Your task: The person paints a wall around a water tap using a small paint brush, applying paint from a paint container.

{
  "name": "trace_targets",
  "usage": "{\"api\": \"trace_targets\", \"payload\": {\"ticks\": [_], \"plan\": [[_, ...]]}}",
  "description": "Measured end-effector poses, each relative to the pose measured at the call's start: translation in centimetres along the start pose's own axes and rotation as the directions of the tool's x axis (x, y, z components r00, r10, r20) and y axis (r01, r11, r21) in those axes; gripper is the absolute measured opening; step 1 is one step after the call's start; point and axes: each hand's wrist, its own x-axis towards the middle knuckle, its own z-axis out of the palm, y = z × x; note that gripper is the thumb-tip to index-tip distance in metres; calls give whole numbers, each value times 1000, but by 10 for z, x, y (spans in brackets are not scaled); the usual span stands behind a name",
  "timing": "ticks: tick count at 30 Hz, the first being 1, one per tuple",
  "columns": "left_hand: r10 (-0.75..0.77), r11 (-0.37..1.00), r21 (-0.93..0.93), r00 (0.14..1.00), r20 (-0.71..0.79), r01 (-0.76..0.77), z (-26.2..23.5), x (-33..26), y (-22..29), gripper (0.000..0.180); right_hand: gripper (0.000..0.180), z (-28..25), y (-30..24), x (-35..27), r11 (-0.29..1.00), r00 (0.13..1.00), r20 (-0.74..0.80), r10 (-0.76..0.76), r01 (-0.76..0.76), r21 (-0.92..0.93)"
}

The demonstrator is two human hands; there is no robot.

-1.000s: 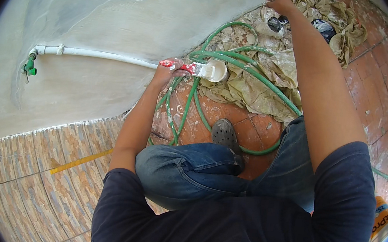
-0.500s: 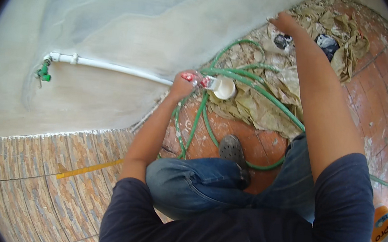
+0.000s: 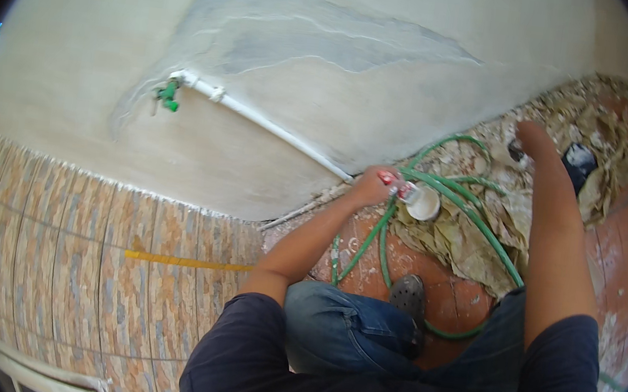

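Observation:
My left hand [image 3: 371, 187] is closed around what looks like a red-handled paintbrush [image 3: 387, 178], smeared with white. Its pale flat end points right, at the rim of a small white cup [image 3: 426, 205]. Whether the brush touches the cup I cannot tell. My right arm is stretched far forward, with my right hand [image 3: 535, 139] low over the rubble and crumpled cloth near the wall's foot. The fingers of that hand are hidden. A small dark object [image 3: 516, 149] lies just beside it.
A green hose [image 3: 474, 214] loops over the crumpled tan cloth [image 3: 441, 237] and around my shoe [image 3: 407, 296]. A white pipe [image 3: 275, 131] with a green tap [image 3: 168, 94] runs along the wall. A black bag [image 3: 579, 166] lies right of my hand; a yellow strip [image 3: 186, 261] lies left.
The whole view has shifted, so the wall, pipe and hose now sit further right or lower. My left hand still grips the brush beside the cup. My right arm stays stretched forward over the rubble.

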Motion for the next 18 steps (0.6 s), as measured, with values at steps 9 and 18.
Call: {"api": "trace_targets", "payload": {"ticks": [9, 18], "plan": [[40, 989, 142, 999, 14, -42, -2, -7, 24, 18, 22, -8, -5, -4, 998, 999, 11, -30, 30, -59], [67, 981, 186, 996, -63, -54, -2, -5, 17, 18, 31, -29, -24, -13, 997, 996, 67, 54, -50, -52]]}}
